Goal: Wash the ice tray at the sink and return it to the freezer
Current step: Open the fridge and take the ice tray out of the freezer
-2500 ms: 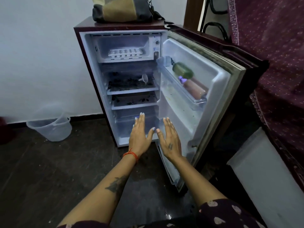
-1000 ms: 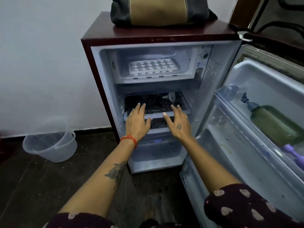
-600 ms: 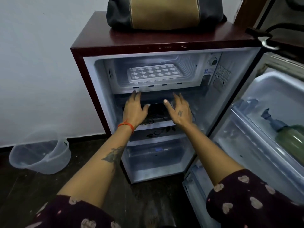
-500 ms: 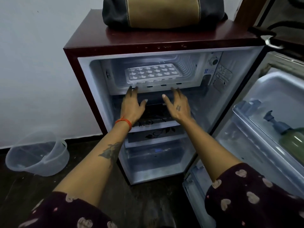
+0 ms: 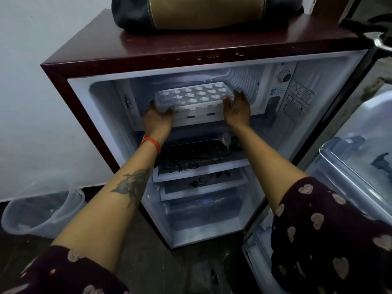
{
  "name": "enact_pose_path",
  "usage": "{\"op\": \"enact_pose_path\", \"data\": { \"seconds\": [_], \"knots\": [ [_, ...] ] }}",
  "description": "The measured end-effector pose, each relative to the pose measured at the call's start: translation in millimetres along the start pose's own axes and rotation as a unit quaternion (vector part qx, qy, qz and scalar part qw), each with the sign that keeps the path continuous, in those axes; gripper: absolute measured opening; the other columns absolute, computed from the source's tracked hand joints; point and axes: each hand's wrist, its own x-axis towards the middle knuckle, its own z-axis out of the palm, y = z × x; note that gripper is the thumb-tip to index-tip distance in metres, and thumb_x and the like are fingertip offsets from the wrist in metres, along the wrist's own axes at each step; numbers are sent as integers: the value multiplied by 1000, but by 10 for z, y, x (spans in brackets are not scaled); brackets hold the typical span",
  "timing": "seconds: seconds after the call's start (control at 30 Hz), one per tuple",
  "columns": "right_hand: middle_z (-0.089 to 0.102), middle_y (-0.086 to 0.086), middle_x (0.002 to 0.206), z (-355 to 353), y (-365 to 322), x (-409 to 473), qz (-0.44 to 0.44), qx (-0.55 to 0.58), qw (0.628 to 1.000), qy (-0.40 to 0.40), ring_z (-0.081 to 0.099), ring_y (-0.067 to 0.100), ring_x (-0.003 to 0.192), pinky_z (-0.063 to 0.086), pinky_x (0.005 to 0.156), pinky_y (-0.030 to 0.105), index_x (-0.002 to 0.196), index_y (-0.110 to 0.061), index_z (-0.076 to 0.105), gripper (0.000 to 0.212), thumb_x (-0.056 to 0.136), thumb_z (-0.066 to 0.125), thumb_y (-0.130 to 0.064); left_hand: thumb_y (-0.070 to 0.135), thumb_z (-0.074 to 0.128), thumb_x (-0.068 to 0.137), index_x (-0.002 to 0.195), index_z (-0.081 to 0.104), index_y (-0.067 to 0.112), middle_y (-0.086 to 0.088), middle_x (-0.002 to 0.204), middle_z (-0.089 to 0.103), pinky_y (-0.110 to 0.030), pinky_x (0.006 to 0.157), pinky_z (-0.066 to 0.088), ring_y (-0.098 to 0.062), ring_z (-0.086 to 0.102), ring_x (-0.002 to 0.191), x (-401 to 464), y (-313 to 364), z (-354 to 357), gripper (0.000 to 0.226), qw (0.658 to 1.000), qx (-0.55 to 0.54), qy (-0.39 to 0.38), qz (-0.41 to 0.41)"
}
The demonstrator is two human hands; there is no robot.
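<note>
Head view, white ice tray (image 5: 196, 96) with heart-shaped cells in freezer compartment (image 5: 110, 98), left hand (image 5: 158, 119) and right hand (image 5: 237, 109) gripping its ends

Both hands on the ice tray inside the open fridge's freezer compartment.

The left hand (image 5: 158, 119) grips the near left corner of the white ice tray (image 5: 194, 97), thumb curled on its front edge; the right hand (image 5: 237, 109) cups its right end, fingers alongside. The freezer compartment (image 5: 246, 78) surrounds both hands. Below the hands sit patterned shelves (image 5: 201, 166); above, a bag (image 5: 203, 11) rests on the fridge top; a clear bucket (image 5: 42, 211) stands down left of the left forearm.
</note>
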Motion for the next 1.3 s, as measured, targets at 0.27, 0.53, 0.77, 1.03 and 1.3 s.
{"op": "enact_pose_path", "data": {
  "seconds": [0.27,0.53,0.77,1.03,1.3],
  "knots": [
    [54,20,128,70,-17,199,39,22,999,25,51,30,118,39,93,28,123,3,53,38,101,38,-24,22,61,86,74,62,3,-23,89,69,-38,73,58,-32,69,82,247,-35,77,23,985,-128,14,-113],
    [58,18,124,11,-47,121,75,85,993,34,57,27,110,41,87,22,117,2,60,35,96,50,-24,13,60,85,97,67,-4,-18,102,69,-38,81,56,-29,67,93,145,-35,79,22,985,-127,66,-101],
    [67,13,108,-268,-67,-216,103,120,985,66,62,24,102,38,72,13,106,1,66,27,91,59,-20,12,54,85,87,65,1,-11,90,67,-23,66,47,-27,66,88,-204,15,-6,15,980,-142,60,-126],
    [60,15,125,-574,-3,-801,146,179,970,77,56,26,116,38,99,20,125,1,56,41,88,61,-15,13,53,86,104,64,6,-7,93,65,-23,62,44,-20,60,80,-739,75,-121,22,974,-149,72,-152],
    [67,6,102,-870,125,-1458,180,202,961,50,59,16,88,40,66,8,108,3,65,30,81,59,-7,10,51,75,96,66,5,-5,88,68,-24,63,51,-21,65,80,-1339,-32,-277,26,958,-210,59,-188]
  ]
}}
